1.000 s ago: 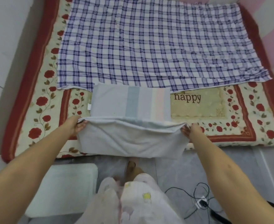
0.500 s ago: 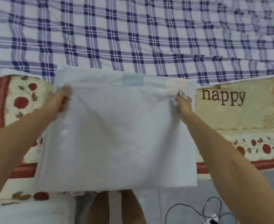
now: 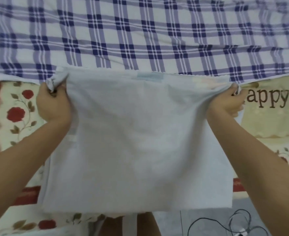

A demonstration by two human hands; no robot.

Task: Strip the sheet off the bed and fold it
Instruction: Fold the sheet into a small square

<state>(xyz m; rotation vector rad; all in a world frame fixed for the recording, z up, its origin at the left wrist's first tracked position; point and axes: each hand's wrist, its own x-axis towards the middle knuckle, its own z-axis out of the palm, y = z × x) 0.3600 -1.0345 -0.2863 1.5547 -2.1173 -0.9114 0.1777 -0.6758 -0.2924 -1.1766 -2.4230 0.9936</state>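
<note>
A pale grey-white sheet [image 3: 137, 142] lies folded into a rectangle at the near edge of the bed, its far edge just over the border of a blue-and-white checked cloth [image 3: 140, 34]. My left hand [image 3: 52, 103] grips the far left corner, where the fabric is bunched in my fingers. At the far right corner, my right hand [image 3: 229, 101] pinches the sheet. Between the two hands the far edge is pulled taut. Faint pastel stripes show through near that edge.
Under the sheet lies a cream mattress cover [image 3: 268, 123] with red roses, a red border and the word "happy". At the bottom right, black cables [image 3: 225, 223] lie on the grey floor. My legs show below the sheet's near edge.
Both hands carried the sheet's near edge away from me and over the rest, folding it in half. In the last half second they reached the far edge and pulled the corners outward.
</note>
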